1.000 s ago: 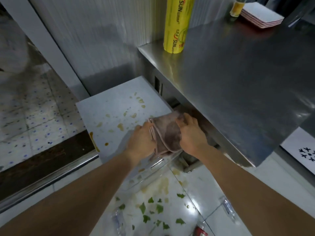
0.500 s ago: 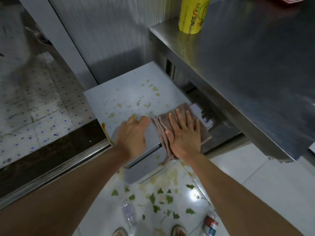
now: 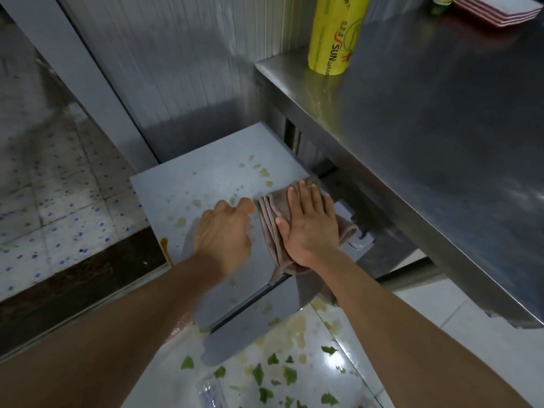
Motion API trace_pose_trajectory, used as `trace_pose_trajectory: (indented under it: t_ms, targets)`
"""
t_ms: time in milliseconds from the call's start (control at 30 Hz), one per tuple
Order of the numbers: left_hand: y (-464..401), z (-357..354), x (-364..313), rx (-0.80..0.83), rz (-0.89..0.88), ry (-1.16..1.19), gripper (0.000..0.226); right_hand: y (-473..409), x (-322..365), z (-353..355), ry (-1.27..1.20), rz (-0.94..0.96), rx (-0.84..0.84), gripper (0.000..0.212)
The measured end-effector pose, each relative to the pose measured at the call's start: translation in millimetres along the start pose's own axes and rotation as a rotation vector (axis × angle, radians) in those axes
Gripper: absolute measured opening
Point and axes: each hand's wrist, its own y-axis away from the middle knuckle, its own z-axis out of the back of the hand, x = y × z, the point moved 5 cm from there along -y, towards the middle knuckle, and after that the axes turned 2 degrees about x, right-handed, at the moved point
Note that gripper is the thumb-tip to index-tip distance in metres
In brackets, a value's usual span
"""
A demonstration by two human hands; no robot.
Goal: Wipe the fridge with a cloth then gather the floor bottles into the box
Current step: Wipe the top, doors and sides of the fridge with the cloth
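Cloth (image 3: 276, 207) farther up stained fridge (image 3: 182, 187)

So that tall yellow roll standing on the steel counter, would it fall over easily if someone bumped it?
Probably yes. The yellow roll stands upright on one narrow end, tall for its base, so a sideways knock would likely tip it. Being round, it would then tend to roll along the smooth steel counter. It also sits close to the counter's corner, so it might go off the edge.

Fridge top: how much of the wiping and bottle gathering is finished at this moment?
Done: little. In hand: right hand presses the folded cloth flat on the fridge top. Left: yellowish spots remain there, and a plastic bottle lies on the floor; no box is visible.
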Motion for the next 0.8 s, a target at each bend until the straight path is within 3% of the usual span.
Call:
trace_pose_trajectory:
  t_ms: [167, 367, 533, 667, 800]
  targets:
    - [-16, 6, 5, -0.085, -0.003, -0.027, 0.044, -37, 0, 14, 0.033, 0.045, 0.084, 0.07]
    - [-55, 9, 26, -0.052, 0.025, -0.068, 0.056, 15, -28, 19, 0.112, -0.088, 0.081, 0.071]
    - [-87, 10, 42, -0.013, 0.099, -0.133, 0.051, -31, -13, 18, 0.047, -0.105, 0.113, 0.071]
    - [-100, 19, 47, -0.073, 0.106, -0.208, 0.036, -72, -3, 14, -0.017, -0.079, 0.074, 0.069]
    - [-104, 16, 51, -0.063, 0.088, -0.268, 0.046, -122, 10, 14, -0.06, -0.017, 0.029, 0.066]
